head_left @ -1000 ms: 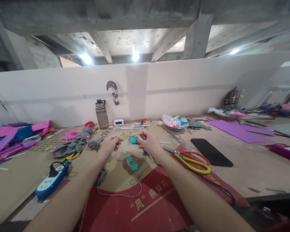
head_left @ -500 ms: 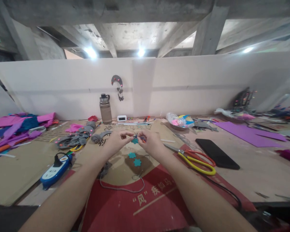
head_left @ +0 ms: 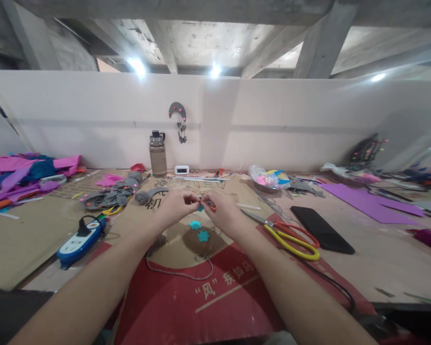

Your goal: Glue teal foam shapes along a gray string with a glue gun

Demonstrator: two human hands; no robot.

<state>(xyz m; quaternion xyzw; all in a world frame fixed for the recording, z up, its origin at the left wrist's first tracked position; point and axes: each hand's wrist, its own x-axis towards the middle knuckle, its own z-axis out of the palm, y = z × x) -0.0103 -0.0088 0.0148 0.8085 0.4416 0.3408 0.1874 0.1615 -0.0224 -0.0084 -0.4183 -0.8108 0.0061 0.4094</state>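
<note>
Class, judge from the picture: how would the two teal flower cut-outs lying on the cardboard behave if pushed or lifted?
The teal flower cut-outs look thin and flat, so probably very light and floppy. Lying flat on the cardboard, they should slide, not roll.

The small felt flower (head_left: 200, 208) at the middle is teal, as are the two felt flowers (head_left: 195, 224) just nearer. To the right, the long scissors (head_left: 290, 235) have yellow and red handles; the flat phone (head_left: 321, 223) is black. The near card sheet (head_left: 219, 297) is red with white characters. The plastic power strip (head_left: 79, 239) on the left is blue and white.
</note>
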